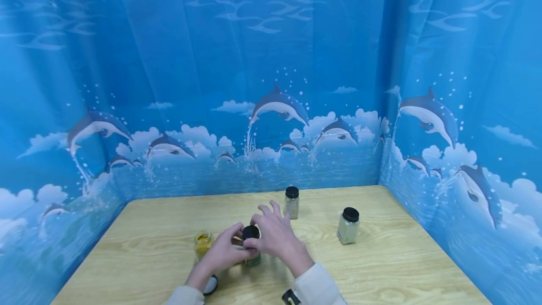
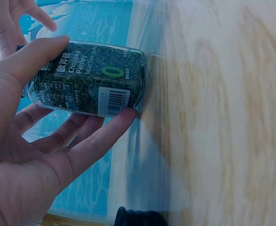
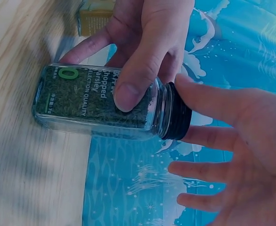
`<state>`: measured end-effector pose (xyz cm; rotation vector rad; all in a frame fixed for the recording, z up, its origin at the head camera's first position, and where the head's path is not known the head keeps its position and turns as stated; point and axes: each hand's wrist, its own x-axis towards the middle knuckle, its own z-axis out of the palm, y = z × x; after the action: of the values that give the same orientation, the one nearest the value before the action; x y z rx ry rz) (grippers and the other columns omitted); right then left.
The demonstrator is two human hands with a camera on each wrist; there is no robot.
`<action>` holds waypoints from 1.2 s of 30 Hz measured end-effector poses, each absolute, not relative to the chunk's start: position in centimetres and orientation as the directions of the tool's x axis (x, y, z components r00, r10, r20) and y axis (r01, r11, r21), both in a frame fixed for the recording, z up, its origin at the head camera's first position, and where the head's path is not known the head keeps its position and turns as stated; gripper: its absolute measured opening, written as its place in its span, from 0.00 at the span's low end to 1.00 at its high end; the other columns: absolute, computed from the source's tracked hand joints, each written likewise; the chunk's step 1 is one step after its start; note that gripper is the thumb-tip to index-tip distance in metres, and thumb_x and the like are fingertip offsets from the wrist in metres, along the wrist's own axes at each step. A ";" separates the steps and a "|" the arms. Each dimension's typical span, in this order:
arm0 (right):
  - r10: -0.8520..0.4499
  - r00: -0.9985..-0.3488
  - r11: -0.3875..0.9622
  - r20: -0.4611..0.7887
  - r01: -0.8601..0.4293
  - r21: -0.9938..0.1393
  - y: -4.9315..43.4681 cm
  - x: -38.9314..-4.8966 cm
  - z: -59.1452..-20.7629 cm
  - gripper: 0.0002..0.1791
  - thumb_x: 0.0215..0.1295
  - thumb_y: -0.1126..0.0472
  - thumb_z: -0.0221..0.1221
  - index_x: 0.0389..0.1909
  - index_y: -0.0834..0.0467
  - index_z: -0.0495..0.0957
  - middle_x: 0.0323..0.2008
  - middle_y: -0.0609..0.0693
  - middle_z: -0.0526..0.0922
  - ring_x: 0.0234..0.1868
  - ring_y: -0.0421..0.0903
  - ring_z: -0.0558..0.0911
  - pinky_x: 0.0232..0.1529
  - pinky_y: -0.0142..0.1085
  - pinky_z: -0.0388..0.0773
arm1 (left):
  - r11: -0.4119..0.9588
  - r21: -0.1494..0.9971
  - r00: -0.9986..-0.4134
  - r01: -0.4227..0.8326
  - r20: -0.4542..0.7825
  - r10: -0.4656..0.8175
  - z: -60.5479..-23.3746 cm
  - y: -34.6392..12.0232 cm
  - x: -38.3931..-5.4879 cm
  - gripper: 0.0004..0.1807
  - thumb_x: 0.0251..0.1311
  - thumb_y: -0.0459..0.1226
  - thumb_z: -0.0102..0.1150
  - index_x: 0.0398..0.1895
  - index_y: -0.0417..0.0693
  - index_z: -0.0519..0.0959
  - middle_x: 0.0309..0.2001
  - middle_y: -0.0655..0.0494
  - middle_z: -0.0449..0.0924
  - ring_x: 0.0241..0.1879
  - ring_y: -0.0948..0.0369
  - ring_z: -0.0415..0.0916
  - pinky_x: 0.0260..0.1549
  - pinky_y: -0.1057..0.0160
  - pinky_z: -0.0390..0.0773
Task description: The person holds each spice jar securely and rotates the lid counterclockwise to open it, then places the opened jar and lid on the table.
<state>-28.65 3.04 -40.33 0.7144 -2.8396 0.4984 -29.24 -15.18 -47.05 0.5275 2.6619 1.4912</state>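
Note:
A glass jar of chopped parsley (image 3: 81, 106) stands upright, close over or on the wooden table, between both hands. My left hand (image 1: 224, 251) grips its body, thumb across the label and fingers on the opposite side. The label with green print and a barcode (image 2: 113, 101) shows in the left wrist view. On top of the jar is a black lid (image 3: 179, 113), which my right hand (image 1: 277, 234) pinches between thumb and index finger. The other fingers of the right hand stretch out beside it, off the jar.
A lidless jar of yellow powder (image 1: 203, 244) stands left of my left hand. By the left forearm lies a loose black lid (image 1: 210, 286), pale inside up. Two black-lidded jars stand farther off, one behind (image 1: 292, 206) and one to the right (image 1: 348, 229). A blue dolphin curtain (image 1: 220, 84) surrounds the table.

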 end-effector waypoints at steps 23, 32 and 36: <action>-0.500 -0.853 0.803 0.150 -0.522 -0.288 3.3 -28.1 -39.9 0.26 0.64 0.52 0.70 0.64 0.44 0.79 0.74 0.55 0.70 0.79 0.66 0.58 0.67 0.79 0.59 | 0.488 0.832 -0.942 0.263 0.112 0.316 -47.1 -15.2 -29.3 0.25 0.54 0.48 0.78 0.49 0.48 0.78 0.48 0.52 0.83 0.48 0.55 0.83 0.48 0.54 0.87; -0.445 -0.877 0.815 0.182 -0.481 -0.322 3.3 -28.5 -40.1 0.29 0.63 0.40 0.69 0.61 0.49 0.80 0.71 0.56 0.73 0.78 0.68 0.60 0.65 0.78 0.63 | 0.482 0.829 -0.938 0.285 0.138 0.317 -47.2 -15.3 -29.4 0.22 0.53 0.46 0.78 0.40 0.49 0.74 0.45 0.52 0.83 0.48 0.55 0.84 0.45 0.58 0.87; -0.422 -0.884 0.825 0.200 -0.466 -0.320 3.2 -28.6 -40.2 0.26 0.60 0.38 0.70 0.53 0.50 0.84 0.68 0.56 0.76 0.76 0.69 0.62 0.63 0.77 0.66 | 0.485 0.824 -0.937 0.293 0.147 0.317 -47.2 -15.3 -29.3 0.22 0.52 0.46 0.78 0.39 0.49 0.74 0.45 0.52 0.83 0.47 0.56 0.84 0.44 0.60 0.86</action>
<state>-28.55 3.18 -40.16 0.7050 -2.8855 0.5532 -29.34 -15.28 -47.24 0.5517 2.6853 1.4829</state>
